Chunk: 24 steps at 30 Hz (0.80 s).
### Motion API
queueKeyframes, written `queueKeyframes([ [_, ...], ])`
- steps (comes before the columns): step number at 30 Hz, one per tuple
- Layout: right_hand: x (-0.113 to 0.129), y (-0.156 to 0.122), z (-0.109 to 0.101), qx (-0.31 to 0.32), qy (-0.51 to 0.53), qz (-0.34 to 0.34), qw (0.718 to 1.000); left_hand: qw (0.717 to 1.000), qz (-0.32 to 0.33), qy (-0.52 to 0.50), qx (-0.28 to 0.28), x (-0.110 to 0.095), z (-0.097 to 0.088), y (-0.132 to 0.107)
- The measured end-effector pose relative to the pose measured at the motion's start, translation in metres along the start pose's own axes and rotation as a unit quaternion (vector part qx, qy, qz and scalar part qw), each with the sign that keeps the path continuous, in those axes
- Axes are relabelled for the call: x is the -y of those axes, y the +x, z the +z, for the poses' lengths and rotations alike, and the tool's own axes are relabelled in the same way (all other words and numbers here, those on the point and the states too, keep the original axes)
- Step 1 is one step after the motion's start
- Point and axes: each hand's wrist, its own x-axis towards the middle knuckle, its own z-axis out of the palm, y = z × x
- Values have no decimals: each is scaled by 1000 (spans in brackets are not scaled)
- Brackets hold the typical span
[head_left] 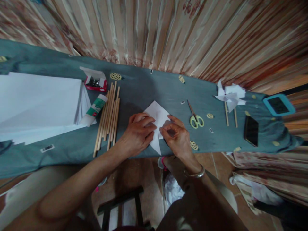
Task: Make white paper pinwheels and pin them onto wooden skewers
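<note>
A square sheet of white paper point(157, 110) lies on the cloth near the table's front edge, one corner up; a pointed flap of it hangs toward me. My left hand point(139, 133) presses on the paper's left side with bent fingers and holds it down. On the other side, my right hand point(177, 136) has thumb and forefinger pinched on the paper near its middle, and the rest of its fingers rest along the right edge. The fingers hide parts of the paper. Scissors point(196, 121) with light green handles lie right of my right hand, partly spread.
Wooden sticks point(109, 115) lie in a bundle on the left, beside a green-and-white tube point(97, 107). An open red box point(96, 81) holds small dark pieces. A large paper stack point(40, 102) sits farther left. Paper pinwheels point(228, 98), a phone point(251, 131) and a blue-framed tablet point(279, 105) are right.
</note>
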Motion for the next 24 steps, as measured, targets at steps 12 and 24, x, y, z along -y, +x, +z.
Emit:
queueKeyframes([
  [12, 0, 0, 0, -1, -10, -10, 1000, 1000, 4, 12, 8, -1, 1, 1],
  [24, 0, 1, -2, 16, -24, -23, 999, 1000, 11, 18, 5, 0, 1, 1],
])
